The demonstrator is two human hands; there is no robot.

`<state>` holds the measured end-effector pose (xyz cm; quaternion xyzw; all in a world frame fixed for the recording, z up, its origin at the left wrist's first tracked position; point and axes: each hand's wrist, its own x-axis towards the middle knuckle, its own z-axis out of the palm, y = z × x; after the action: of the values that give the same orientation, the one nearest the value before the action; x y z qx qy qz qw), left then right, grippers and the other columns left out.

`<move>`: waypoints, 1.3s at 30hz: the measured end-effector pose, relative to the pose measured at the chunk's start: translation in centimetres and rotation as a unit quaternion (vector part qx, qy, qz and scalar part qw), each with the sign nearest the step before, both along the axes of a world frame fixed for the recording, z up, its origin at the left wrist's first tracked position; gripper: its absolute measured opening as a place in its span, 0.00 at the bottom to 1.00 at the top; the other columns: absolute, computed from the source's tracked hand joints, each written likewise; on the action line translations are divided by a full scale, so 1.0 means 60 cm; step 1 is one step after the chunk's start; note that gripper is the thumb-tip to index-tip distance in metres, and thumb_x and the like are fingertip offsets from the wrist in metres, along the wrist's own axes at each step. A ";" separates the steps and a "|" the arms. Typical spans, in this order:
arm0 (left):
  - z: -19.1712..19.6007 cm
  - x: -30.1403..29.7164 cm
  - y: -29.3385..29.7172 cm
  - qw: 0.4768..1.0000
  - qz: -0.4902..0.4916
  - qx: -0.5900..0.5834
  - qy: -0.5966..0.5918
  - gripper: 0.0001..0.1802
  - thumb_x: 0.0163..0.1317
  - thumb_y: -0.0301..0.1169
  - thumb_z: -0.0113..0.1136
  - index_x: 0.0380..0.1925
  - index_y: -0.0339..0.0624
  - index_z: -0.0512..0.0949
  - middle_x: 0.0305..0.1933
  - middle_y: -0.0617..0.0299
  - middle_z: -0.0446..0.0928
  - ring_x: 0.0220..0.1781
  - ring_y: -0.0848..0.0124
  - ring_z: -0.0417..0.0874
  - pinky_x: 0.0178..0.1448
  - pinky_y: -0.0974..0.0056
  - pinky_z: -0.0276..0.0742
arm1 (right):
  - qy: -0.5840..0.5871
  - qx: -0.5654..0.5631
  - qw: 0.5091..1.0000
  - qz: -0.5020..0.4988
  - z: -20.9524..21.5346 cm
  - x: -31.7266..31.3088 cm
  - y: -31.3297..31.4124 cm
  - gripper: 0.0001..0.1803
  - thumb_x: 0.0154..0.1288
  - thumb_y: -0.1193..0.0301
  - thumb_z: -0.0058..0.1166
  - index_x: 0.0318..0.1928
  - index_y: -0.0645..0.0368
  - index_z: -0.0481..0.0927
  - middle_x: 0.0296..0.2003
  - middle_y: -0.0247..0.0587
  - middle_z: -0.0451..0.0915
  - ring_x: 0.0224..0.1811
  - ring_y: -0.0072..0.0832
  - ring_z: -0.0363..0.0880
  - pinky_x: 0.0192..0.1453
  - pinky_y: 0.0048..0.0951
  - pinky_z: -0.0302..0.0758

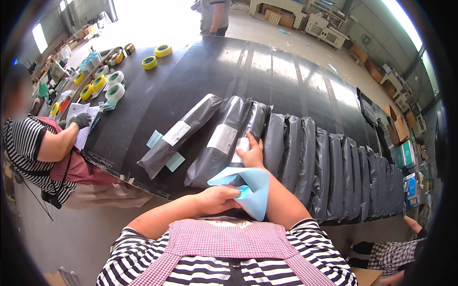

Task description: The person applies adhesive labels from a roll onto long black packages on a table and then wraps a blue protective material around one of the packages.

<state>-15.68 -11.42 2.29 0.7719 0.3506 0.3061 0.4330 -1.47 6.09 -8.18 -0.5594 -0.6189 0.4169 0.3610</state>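
Several long dark-grey plastic-wrapped parcels lie side by side on the black table. My right hand point(252, 153) rests with fingers spread on a white label point(241, 148) on the third parcel point(256, 119) from the left. Close to my chest, my left hand point(220, 199) is closed on a curling light-blue paper strip point(257, 188), which partly covers my right wrist. White labels also show on the leftmost parcel point(198, 114) and on the second parcel point(232, 112). Two pale-blue slips point(175, 162) lie beside and under the leftmost one.
To the left, a person point(52, 152) with a gloved hand handles papers point(82, 121) at the table point(186, 71). Yellow and white tape rolls point(114, 92) sit near that edge. Another person point(215, 16) stands at the far side. A third person point(393, 255) is at the lower right.
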 end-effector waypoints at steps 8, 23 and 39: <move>-0.017 -0.081 -0.055 0.899 0.207 -0.224 -0.316 0.18 0.74 0.28 0.58 0.61 0.38 0.76 0.52 0.67 0.80 0.53 0.74 0.80 0.63 0.64 0.74 | 0.122 -0.123 0.984 0.043 0.053 0.017 -0.022 0.41 0.66 0.75 0.63 0.77 0.43 0.63 0.80 0.63 0.38 0.80 0.46 0.52 0.79 0.37 0.57; 0.031 -0.076 -0.026 0.912 0.165 -0.258 -0.272 0.13 0.69 0.24 0.61 0.52 0.35 0.77 0.44 0.60 0.82 0.44 0.73 0.84 0.52 0.64 0.82 | 0.048 0.253 0.945 0.203 0.244 0.048 -0.233 0.27 0.51 0.77 0.75 0.53 0.60 0.82 0.50 0.46 0.83 0.49 0.40 0.85 0.54 0.34 0.81; 0.016 -0.051 -0.044 0.984 0.169 -0.048 0.030 0.14 0.62 0.23 0.66 0.48 0.36 0.80 0.55 0.51 0.76 0.46 0.55 0.84 0.49 0.59 0.80 | 0.147 -0.136 0.968 0.150 0.260 0.149 -0.191 0.12 0.72 0.63 0.62 0.40 0.59 0.88 0.35 0.30 0.86 0.33 0.17 0.78 0.39 0.23 0.77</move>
<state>-18.77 -14.05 3.24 0.6886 0.5034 0.3340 0.4011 7.48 -5.36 7.39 -0.4368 -0.5733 0.6240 0.3018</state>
